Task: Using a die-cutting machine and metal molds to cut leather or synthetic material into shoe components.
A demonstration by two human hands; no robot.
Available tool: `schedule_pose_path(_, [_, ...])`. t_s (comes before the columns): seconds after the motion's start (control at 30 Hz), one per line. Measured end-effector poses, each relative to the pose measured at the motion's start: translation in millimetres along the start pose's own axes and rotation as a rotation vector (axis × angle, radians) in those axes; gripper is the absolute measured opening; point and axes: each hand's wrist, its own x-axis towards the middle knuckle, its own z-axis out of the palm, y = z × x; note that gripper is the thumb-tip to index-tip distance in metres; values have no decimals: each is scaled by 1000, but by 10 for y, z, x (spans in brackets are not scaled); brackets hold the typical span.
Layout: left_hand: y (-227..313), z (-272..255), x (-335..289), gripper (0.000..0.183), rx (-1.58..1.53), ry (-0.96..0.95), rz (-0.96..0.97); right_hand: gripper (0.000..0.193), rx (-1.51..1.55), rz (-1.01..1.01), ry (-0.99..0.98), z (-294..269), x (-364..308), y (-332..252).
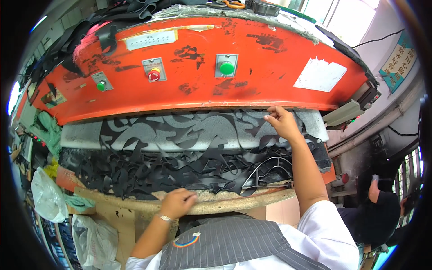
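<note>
Over the front edge of the worktable, my left hand (178, 203) is loosely closed, with nothing showing in its curled fingers. My right hand (282, 123) reaches to the back right, under the front of the red machine. Its fingers are bent together close to a black sheet with curved cut-outs (180, 130); whether they grip anything is hidden. That sheet lies on a white board (81, 137). In front of the board is a heap of black offcuts (180, 173). A curved metal-strip frame, resembling a cutting die (258, 173), rests on the offcuts below my right forearm.
The red machine front (189, 85) spans the far side, with a red button (154, 74) and green buttons (226, 68). Black material (108, 18) and orange-handled scissors (234, 4) lie on top. Plastic bags (47, 195) stand at left. Another person (380, 207) is at right.
</note>
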Motion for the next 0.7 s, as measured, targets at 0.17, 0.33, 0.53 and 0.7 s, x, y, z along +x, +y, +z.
schedule_pose_path(0.17, [227,364,-259,18,246,78,-25,33,-109,-75,-37,169,-237,111])
schedule_pose_path(0.33, [400,492,-295,18,265,244,2,38,-210,-51,-30,189,-100,216])
schedule_pose_path(0.53, [422,519,-353,19,237,191,-7,61,-588,13,71,263,280,559])
schedule_pose_path(0.7, [373,375,-359,19,194,75,34,64,-713,-25,125,499,480,683])
